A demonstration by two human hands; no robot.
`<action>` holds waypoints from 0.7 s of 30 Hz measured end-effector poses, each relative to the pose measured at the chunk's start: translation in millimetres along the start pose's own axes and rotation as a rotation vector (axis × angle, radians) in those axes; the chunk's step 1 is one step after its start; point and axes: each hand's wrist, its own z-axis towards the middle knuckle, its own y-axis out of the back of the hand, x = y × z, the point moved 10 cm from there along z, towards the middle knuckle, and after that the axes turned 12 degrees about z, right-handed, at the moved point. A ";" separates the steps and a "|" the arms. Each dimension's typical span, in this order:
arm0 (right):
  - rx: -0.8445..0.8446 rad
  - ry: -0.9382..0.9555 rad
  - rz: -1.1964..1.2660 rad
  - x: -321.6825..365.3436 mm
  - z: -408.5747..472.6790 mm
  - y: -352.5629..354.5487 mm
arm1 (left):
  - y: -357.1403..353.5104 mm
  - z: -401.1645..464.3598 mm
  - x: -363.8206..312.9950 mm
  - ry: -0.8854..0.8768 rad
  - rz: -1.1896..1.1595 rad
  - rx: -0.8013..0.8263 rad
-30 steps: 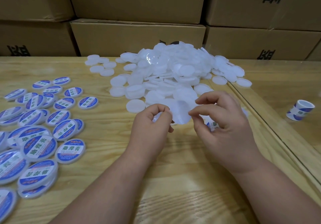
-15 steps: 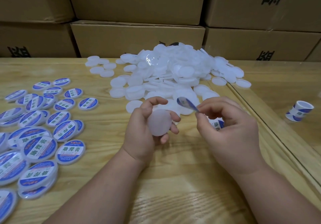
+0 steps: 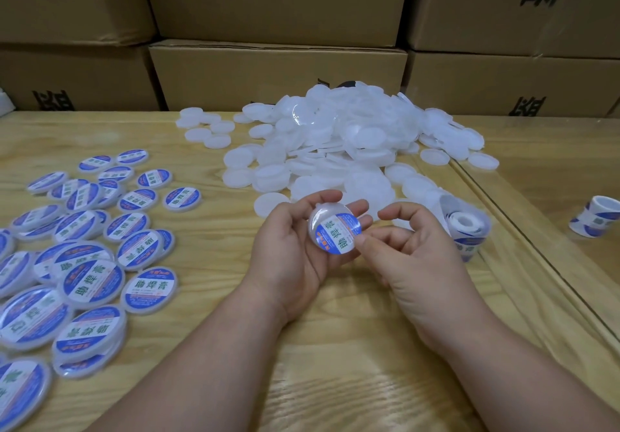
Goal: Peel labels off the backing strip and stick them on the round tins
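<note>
Left hand (image 3: pixel 292 253) cradles a round tin (image 3: pixel 335 230) face-up so the right hand (image 3: pixel 412 257), fingers loosely curled, can smooth its label (image 3: pixel 340 235).

Packing workroom, stacked cardboard cartons (image 3: pixel 278 76), wooden table (image 3: pixel 335 347), heaped white tins (image 3: pixel 352 149)

You have one round white tin (image 3: pixel 330 230) lifted above the tabletop (image 3: pixel 214 284), tilted, with a blue-and-white label (image 3: pixel 339 234) on its face. The unlabelled white tins (image 3: pixel 345 143) lie heaped toward the far edge, the labelled tins (image 3: pixel 87 250) spread along the left edge. The roll of labels on its backing strip (image 3: pixel 468 227) lies toward the right edge.
</note>
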 end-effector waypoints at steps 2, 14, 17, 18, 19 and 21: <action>-0.021 -0.012 -0.020 -2.9 1.7 3.0 | 1.8 2.1 2.0 -0.002 -0.001 0.006; -0.045 0.011 -0.028 -4.9 5.1 3.3 | -0.1 6.0 3.4 -0.033 0.076 0.015; -0.042 0.019 -0.025 -4.8 5.2 3.2 | -0.2 5.7 2.4 -0.042 0.123 0.004; -0.042 0.020 -0.022 -4.8 5.2 3.0 | -0.1 5.6 1.9 -0.047 0.136 0.000; -0.040 0.022 -0.020 -4.6 5.2 2.8 | 0.5 5.6 1.7 -0.050 0.145 -0.005; -0.039 0.025 -0.018 -4.4 5.2 2.9 | 1.2 5.4 1.5 -0.049 0.154 -0.013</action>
